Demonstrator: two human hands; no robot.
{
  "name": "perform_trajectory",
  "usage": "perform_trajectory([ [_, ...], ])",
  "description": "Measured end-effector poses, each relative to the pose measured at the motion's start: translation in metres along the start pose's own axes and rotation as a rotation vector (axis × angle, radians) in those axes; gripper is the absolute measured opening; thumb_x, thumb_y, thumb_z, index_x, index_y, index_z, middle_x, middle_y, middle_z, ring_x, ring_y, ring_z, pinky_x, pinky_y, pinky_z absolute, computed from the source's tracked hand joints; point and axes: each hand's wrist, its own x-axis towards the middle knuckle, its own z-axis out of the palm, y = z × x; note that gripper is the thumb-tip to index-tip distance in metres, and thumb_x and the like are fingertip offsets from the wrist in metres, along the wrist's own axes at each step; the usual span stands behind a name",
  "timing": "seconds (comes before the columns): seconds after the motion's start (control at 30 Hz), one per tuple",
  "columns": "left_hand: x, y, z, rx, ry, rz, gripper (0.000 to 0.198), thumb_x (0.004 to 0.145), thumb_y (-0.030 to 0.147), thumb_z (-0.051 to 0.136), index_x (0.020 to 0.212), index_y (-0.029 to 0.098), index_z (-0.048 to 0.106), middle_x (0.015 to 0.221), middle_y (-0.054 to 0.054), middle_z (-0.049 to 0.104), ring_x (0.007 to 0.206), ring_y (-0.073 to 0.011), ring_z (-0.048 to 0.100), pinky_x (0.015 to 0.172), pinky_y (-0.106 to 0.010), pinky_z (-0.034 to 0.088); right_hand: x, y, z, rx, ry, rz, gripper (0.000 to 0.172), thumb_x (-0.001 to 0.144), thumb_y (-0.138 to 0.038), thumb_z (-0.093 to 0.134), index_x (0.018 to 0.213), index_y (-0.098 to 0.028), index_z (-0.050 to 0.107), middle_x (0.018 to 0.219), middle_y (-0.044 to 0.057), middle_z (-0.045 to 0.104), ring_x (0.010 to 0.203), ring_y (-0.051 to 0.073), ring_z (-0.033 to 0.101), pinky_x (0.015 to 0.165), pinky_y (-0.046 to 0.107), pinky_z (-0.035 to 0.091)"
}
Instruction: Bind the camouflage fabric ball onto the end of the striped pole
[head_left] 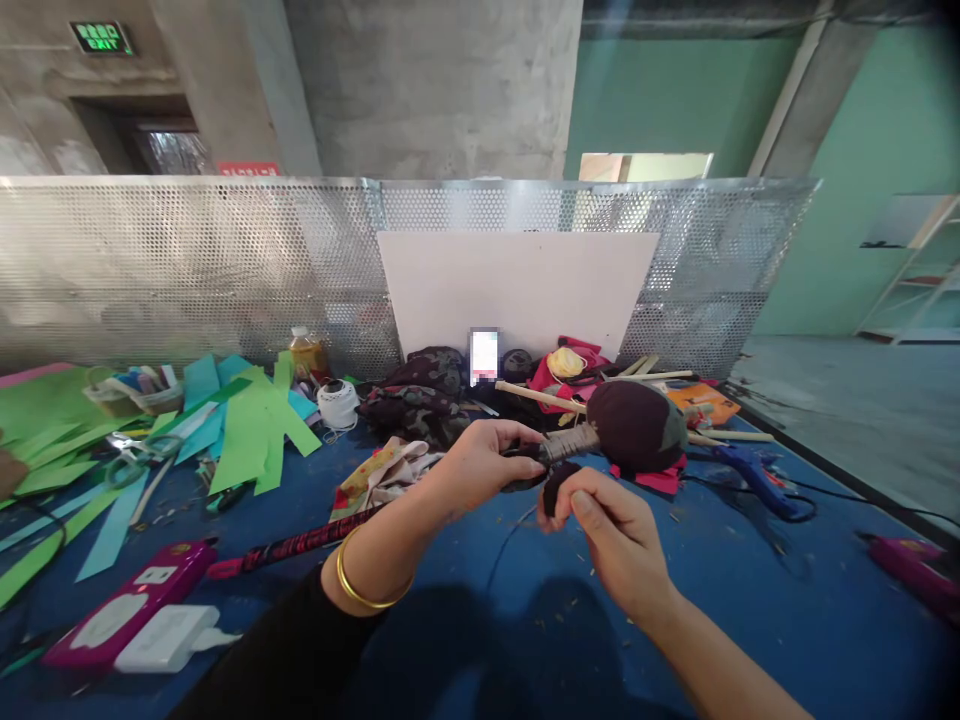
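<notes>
A round head covered in dark camouflage cloth (pixel 626 425) sits at the end of a neck wrapped in pale string (pixel 571 443). My left hand (pixel 487 465) grips the dark cloth just below that wrapping, thumb and fingers closed around it. Nearer to me, my right hand (pixel 611 525) pinches a loose dark cloth end (pixel 559 490) that hangs beside the neck. A thin dark strand curves down over the table left of my right hand. The far side of the neck is partly hidden by my left fingers.
On the blue table (pixel 517 620) lie green paper strips (pixel 251 430), scissors (pixel 142 455), a white string spool (pixel 339 405), a blue glue gun (pixel 757 482), a magenta power strip (pixel 135 605) and a white charger (pixel 169 638). A phone (pixel 484 355) stands behind. Someone's hand (pixel 10 472) shows far left.
</notes>
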Motion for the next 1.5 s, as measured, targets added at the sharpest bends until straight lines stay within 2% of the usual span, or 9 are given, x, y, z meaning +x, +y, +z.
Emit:
perform_trajectory([
  [0.07, 0.003, -0.005, 0.003, 0.064, 0.041, 0.045, 0.031, 0.068, 0.014, 0.064, 0.098, 0.012, 0.067, 0.07, 0.001, 0.063, 0.061, -0.0093, 0.054, 0.06, -0.021, 0.043, 0.001, -0.001, 0.002, -0.1, -0.012, -0.037, 0.023, 0.093, -0.021, 0.043, 0.072, -0.019, 0.052, 0.061, -0.001, 0.05, 0.055, 0.012, 0.048, 0.053, 0.024, 0.038],
  [0.2, 0.008, -0.02, 0.01, 0.247, 0.114, 0.151, 0.027, 0.068, 0.02, 0.064, 0.095, 0.016, 0.067, 0.087, -0.002, 0.068, 0.08, -0.0162, 0.06, 0.073, -0.026, 0.046, -0.005, -0.003, 0.004, -0.357, -0.033, -0.211, 0.019, 0.09, -0.011, 0.042, 0.074, -0.019, 0.049, 0.065, 0.001, 0.048, 0.062, 0.014, 0.044, 0.056, 0.026, 0.034],
  [0.37, 0.014, -0.032, 0.014, 0.467, 0.184, 0.161, 0.025, 0.07, 0.025, 0.064, 0.094, 0.021, 0.066, 0.089, -0.001, 0.069, 0.085, -0.0196, 0.062, 0.077, -0.028, 0.047, -0.009, 0.001, 0.008, -0.438, -0.051, -0.244, 0.021, 0.089, -0.011, 0.041, 0.07, -0.019, 0.045, 0.064, 0.001, 0.044, 0.062, 0.015, 0.04, 0.056, 0.027, 0.03],
  [0.63, 0.01, -0.024, 0.015, 0.786, 0.174, 0.172, 0.024, 0.073, 0.022, 0.06, 0.097, 0.026, 0.065, 0.095, 0.0, 0.071, 0.09, -0.0213, 0.064, 0.076, -0.028, 0.046, 0.013, -0.009, -0.014, -0.363, 0.09, 0.083, 0.024, 0.094, -0.027, 0.042, 0.076, -0.019, 0.056, 0.065, -0.001, 0.055, 0.055, 0.011, 0.047, 0.052, 0.022, 0.036],
  [0.8, 0.005, -0.021, 0.018, 0.915, 0.149, 0.196, 0.024, 0.075, 0.026, 0.06, 0.099, 0.028, 0.063, 0.095, 0.001, 0.071, 0.091, -0.0228, 0.065, 0.075, -0.029, 0.045, 0.036, -0.019, -0.032, -0.683, 0.09, 0.007, 0.027, 0.092, -0.03, 0.044, 0.071, -0.019, 0.056, 0.064, 0.001, 0.057, 0.063, 0.014, 0.051, 0.06, 0.023, 0.035],
  [0.93, 0.001, -0.019, 0.022, 1.022, 0.107, 0.261, 0.023, 0.079, 0.026, 0.056, 0.102, 0.027, 0.06, 0.097, 0.0, 0.071, 0.092, -0.0233, 0.065, 0.073, -0.029, 0.046, 0.054, -0.014, -0.037, -0.884, 0.08, 0.033, 0.029, 0.091, -0.029, 0.042, 0.066, -0.019, 0.053, 0.061, 0.001, 0.056, 0.057, 0.014, 0.05, 0.056, 0.024, 0.032],
  [1.1, 0.0, -0.02, 0.026, 1.208, 0.054, 0.365, 0.019, 0.084, 0.022, 0.048, 0.101, 0.022, 0.057, 0.09, -0.003, 0.069, 0.085, -0.0231, 0.065, 0.067, -0.029, 0.046, 0.069, -0.002, -0.035, -0.948, 0.041, 0.166, 0.025, 0.088, -0.026, 0.045, 0.067, -0.02, 0.055, 0.059, 0.0, 0.059, 0.053, 0.014, 0.05, 0.052, 0.025, 0.028],
  [1.3, 0.003, -0.027, 0.03, 1.32, 0.006, 0.477, 0.023, 0.084, 0.018, 0.045, 0.107, 0.019, 0.05, 0.086, -0.004, 0.066, 0.077, -0.022, 0.063, 0.065, -0.031, 0.047, 0.073, 0.011, -0.035, -1.008, -0.01, 0.204, 0.023, 0.086, -0.024, 0.05, 0.065, -0.02, 0.058, 0.061, 0.002, 0.062, 0.059, 0.016, 0.054, 0.054, 0.026, 0.027],
  [1.5, 0.005, -0.029, 0.028, 1.299, -0.003, 0.487, 0.018, 0.086, 0.016, 0.044, 0.1, 0.02, 0.056, 0.093, -0.005, 0.067, 0.087, -0.0222, 0.063, 0.071, -0.031, 0.048, 0.07, 0.011, -0.035, -0.981, -0.046, 0.234, 0.021, 0.087, -0.025, 0.05, 0.068, -0.02, 0.058, 0.065, 0.002, 0.063, 0.06, 0.015, 0.054, 0.053, 0.025, 0.028],
])
